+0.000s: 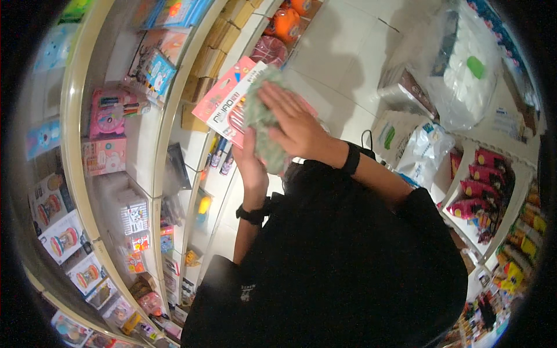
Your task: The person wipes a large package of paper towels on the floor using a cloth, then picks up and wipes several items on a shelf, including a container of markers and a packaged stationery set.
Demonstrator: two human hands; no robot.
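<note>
Before my chest is a flat pink-and-white package [224, 115] with printing and a hang hole, tilted in the air. My left hand [253, 172] grips its lower edge, thumb on the front; the fingers behind are hidden. A crumpled pale-green cloth [266, 150] covers much of the package's face. Across that cloth lies my right hand [292, 124], palm down with fingers stretched out, pressing it against the package. Dark bands circle both wrists.
Shelves [156, 182] of boxed toys and stationery curve along the left. Orange balls [285, 24] sit on the low shelf ahead. To the right are plastic-wrapped white packs [465, 74], a white plastic bag [424, 150] and a rack of red packets [483, 187]. Pale floor tiles [335, 52] lie between.
</note>
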